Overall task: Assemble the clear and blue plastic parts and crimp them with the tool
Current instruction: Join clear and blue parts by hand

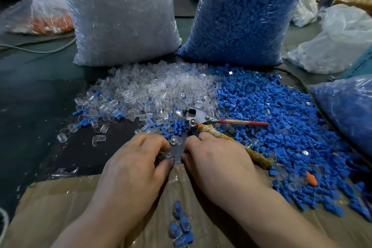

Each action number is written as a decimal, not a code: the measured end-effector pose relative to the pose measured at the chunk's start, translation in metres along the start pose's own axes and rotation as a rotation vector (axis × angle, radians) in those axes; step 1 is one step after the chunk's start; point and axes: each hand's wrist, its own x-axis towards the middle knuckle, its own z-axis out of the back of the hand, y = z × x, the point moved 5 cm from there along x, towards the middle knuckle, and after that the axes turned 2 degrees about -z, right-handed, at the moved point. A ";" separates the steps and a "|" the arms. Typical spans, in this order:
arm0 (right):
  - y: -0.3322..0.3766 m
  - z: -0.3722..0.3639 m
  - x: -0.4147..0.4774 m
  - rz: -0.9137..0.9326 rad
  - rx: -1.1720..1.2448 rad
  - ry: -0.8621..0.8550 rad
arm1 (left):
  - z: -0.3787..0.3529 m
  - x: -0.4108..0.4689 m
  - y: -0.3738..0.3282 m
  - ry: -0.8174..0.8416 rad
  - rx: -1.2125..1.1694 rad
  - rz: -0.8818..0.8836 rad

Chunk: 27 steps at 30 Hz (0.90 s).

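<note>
A heap of clear plastic parts [153, 90] lies ahead of me, with a heap of blue plastic parts [271, 110] to its right. My left hand [136, 159] has its fingers curled round several clear parts [166, 157] near the thumb. My right hand [213, 159] lies palm down on the cloth-wrapped handle [255, 154] of the crimp tool [198, 118], fingers curled. The tool's metal head rests between the heaps and its red handle [241, 123] points right. One clear part [174, 139] sits between my fingertips.
A big bag of clear parts [120, 16] and a big bag of blue parts [245, 16] stand behind the heaps. Several assembled blue-and-clear pieces [180, 225] lie on the cardboard [60, 207] near me. More bags stand at the right [346, 106] and far left.
</note>
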 end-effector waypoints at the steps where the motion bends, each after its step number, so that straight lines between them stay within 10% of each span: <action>1: 0.000 0.000 0.000 0.005 0.007 0.001 | 0.000 0.000 0.001 -0.006 -0.011 0.005; 8: 0.001 0.011 -0.003 0.060 0.140 -0.077 | 0.001 -0.001 0.000 -0.041 -0.063 -0.004; 17: -0.017 0.014 -0.010 -0.311 1.099 0.006 | 0.012 -0.005 0.005 -0.239 -0.342 0.067; 21: -0.014 0.021 -0.010 -0.073 0.448 -0.170 | 0.011 -0.007 0.008 -0.224 -0.443 0.128; 27: 0.010 0.013 -0.007 0.197 0.159 -0.062 | 0.003 -0.008 0.016 -0.155 -0.667 0.265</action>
